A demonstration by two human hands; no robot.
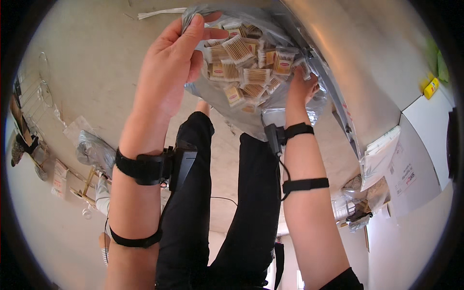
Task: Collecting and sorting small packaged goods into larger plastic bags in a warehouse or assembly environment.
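Pinching the gray bag [220, 100] at its rim between nearly closed left fingers [214, 34], while curling right fingers [309, 84] beside packs [256, 76] heaped in it, without showing whether gripping one. Probably dealing with light, slippery film around thin, snappable sticks [238, 50]; likely best gripping flat across both faces, without bending.

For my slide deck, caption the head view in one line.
Left hand pinching the edge of a gray plastic bag, right hand beside the packets of thin sticks inside.
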